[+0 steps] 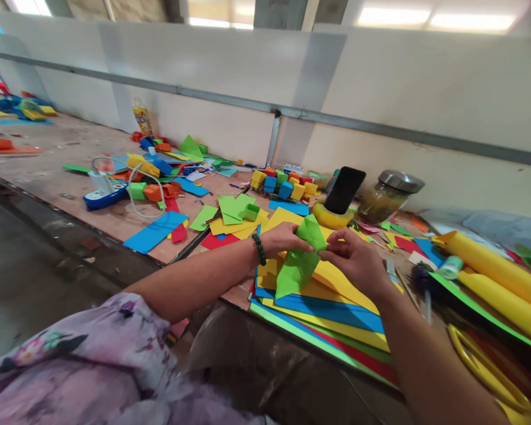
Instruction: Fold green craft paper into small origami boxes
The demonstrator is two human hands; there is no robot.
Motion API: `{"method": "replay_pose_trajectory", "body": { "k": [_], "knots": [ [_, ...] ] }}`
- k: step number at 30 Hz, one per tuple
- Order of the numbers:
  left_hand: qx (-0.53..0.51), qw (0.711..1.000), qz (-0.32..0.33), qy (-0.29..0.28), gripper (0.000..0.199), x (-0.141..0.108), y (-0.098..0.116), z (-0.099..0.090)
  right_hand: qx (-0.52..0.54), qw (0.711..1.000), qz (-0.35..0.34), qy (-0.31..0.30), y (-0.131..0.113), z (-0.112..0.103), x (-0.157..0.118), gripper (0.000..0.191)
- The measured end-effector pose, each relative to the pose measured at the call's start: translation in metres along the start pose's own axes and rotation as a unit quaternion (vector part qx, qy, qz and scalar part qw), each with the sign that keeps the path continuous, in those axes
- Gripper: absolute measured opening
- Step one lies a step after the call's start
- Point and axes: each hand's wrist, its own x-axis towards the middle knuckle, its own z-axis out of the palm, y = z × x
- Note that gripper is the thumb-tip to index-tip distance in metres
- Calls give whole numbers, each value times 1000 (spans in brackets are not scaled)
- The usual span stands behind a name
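A folded sheet of bright green paper [297, 273] is held up between my two hands, its top part creased over. My left hand [284, 239] pinches it from the left, thumb towards me. On the other side, the fingertips of my right hand [351, 254] are pressed together at the paper's right corner. Beneath both hands lies a stack of coloured sheets [336, 304] in yellow, blue, green and red. Just left of the stack are loose green sheets [235, 208] with a small green folded box [251, 212] on them.
Behind the stack, a phone [345, 189] leans in a yellow holder [331, 216] beside a lidded glass jar [388, 198]. Small coloured boxes [285, 184] cluster near the wall. Rolled yellow sheets [495, 265] and yellow-handled scissors [487, 369] lie right. A blue boat-shaped item [105, 195] stands left.
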Motion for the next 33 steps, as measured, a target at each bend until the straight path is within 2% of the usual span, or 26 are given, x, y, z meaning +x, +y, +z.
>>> {"method": "replay_pose_trajectory", "body": {
  "k": [4,9,17,21,26,33],
  "knots": [
    [8,1000,9,5,17,-1,1,1,7,999,-30,-18,1,0,-2,29],
    [12,1000,9,-19,16,-1,1,-1,-97,992,-80,6,2,-2,-3,23],
    [27,997,69,-36,33,3,-5,-2,-185,975,-120,-9,-4,-2,-6,14],
    [18,998,56,-34,34,1,-2,-3,-157,983,-90,24,-2,-1,-5,21],
    [5,999,-14,-38,31,-1,4,-8,-140,986,-49,80,-2,-1,-2,40],
    [0,999,-2,-48,31,-3,5,-5,-69,992,8,107,-1,2,2,42]
  ]
}}
